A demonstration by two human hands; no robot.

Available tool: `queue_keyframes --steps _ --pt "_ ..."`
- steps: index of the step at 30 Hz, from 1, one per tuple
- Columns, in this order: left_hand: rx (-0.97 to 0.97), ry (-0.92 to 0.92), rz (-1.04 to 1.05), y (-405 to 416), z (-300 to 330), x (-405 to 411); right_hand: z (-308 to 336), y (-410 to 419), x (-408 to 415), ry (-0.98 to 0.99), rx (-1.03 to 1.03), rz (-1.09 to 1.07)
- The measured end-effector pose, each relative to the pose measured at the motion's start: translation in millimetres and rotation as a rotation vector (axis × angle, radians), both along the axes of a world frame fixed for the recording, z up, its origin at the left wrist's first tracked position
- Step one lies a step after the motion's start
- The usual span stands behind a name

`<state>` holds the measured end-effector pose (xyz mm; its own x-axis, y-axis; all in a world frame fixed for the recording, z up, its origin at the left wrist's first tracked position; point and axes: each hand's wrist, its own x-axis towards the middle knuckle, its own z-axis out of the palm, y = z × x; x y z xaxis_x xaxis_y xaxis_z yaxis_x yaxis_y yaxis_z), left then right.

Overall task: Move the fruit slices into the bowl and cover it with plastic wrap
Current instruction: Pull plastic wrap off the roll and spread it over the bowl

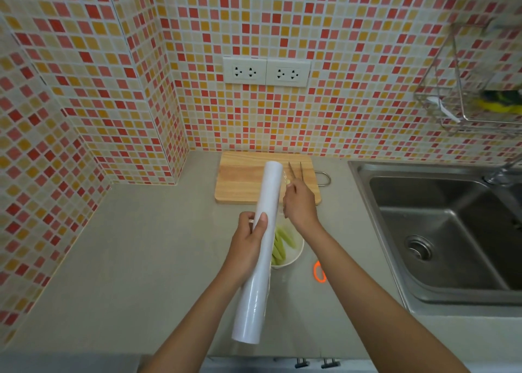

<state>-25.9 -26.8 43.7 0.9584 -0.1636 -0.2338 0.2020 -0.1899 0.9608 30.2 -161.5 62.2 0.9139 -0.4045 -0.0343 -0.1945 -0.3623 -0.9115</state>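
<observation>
Above the grey countertop [141, 259] we find the left hand [248, 245] clenched around a long white plastic-wrap roll [258, 248], the right hand [300, 206] pinching its film at 1 o'clock, over the white bowl [296, 257] of pale green fruit slices [281, 245].

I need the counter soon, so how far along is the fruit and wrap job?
Done: the green fruit slices already lie in the white bowl, and the cutting board holds only tongs. In hand: the left hand grips the plastic wrap roll while the right hand pulls at the film edge. Left: stretching wrap across the bowl, which looks still uncovered.
</observation>
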Motion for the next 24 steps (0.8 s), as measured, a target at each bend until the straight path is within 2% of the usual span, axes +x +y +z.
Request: queue_keyframes --steps 4,9,14,20,24 --pt "-0.027 0.017 0.027 3.2 -1.3 1.4 -3.1 6.0 -13.8 -0.001 0.153 0.029" --pt "-0.014 -0.011 0.05 3.9 0.4 1.8 -10.0 19.9 -24.1 -0.036 0.044 0.096" --pt "-0.031 -0.012 0.067 4.7 2.0 3.3 -6.6 16.9 -31.0 -0.063 0.106 0.071" --pt "-0.036 -0.055 0.082 -1.0 4.7 6.2 -15.0 22.0 -41.4 -0.026 -0.099 0.119" --pt "-0.065 -0.042 0.091 -0.5 8.1 9.5 -13.4 11.0 -43.1 -0.044 0.02 0.11"
